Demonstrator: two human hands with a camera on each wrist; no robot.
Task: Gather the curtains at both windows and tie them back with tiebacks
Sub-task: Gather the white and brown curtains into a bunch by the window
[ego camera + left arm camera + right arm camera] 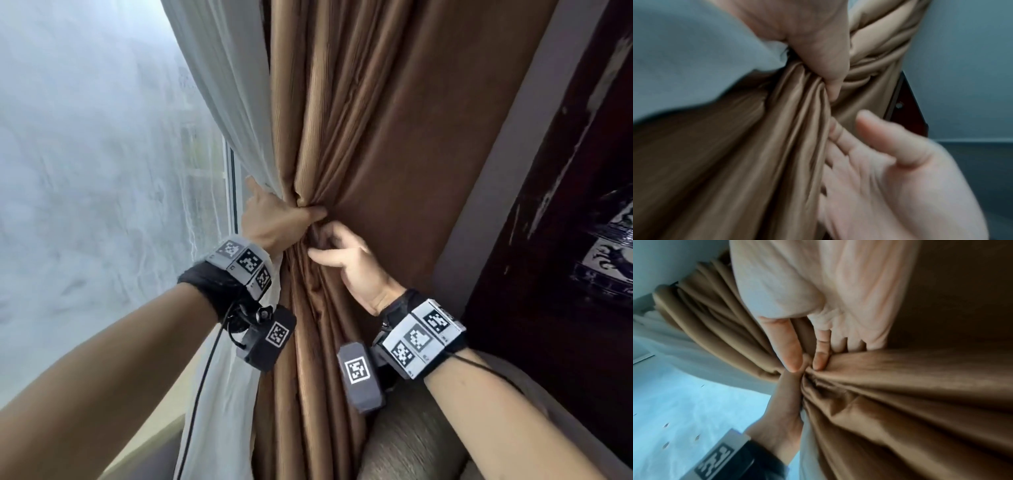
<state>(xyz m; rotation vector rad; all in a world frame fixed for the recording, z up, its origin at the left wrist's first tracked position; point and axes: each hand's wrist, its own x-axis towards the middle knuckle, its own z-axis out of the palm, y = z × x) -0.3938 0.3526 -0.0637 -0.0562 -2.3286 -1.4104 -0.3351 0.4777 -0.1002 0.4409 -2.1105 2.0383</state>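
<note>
Both hands working the brown curtain [342, 144]: left hand [277, 219] clenching its gathered waist, right hand [346, 260] just below, fingers loose, feeding pleats in.

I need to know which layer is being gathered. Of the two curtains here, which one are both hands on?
The brown curtain. The left hand grips its bunched folds and the right hand touches them just below; the white sheer curtain hangs beside it toward the window.

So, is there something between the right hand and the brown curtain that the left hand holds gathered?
Nothing visible. The right hand already touches the brown curtain just below the left hand, which grips the bunched folds. No tieback shows in any view.
</note>
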